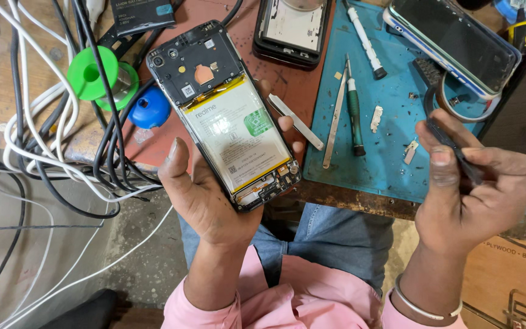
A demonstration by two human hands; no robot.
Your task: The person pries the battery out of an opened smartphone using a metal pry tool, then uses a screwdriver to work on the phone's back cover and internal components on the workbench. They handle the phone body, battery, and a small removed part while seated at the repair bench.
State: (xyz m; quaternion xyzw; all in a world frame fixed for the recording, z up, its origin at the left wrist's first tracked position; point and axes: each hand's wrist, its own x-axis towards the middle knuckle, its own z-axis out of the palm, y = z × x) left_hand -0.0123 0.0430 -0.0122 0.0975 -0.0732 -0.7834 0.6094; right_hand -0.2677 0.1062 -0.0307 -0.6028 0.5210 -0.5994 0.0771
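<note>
My left hand (pixel 205 195) holds an opened phone (pixel 223 113) with its back cover off, the white battery and black circuit area facing up. The thumb rests on the phone's left edge, and fingertips show past its right edge. My right hand (pixel 476 189) is off to the right, pinching a thin dark tool (pixel 455 146) between thumb and fingers. The two hands are apart.
A blue work mat (pixel 391 152) carries tweezers (pixel 335 122), a green screwdriver (pixel 354 116), a white screwdriver (pixel 365 39) and small metal bits. Another phone (pixel 452 39) and a black phone frame (pixel 290 30) lie at the back. Tangled cables (pixel 50 134), a green spool (pixel 95 76) and a blue cap (pixel 150 108) sit at left.
</note>
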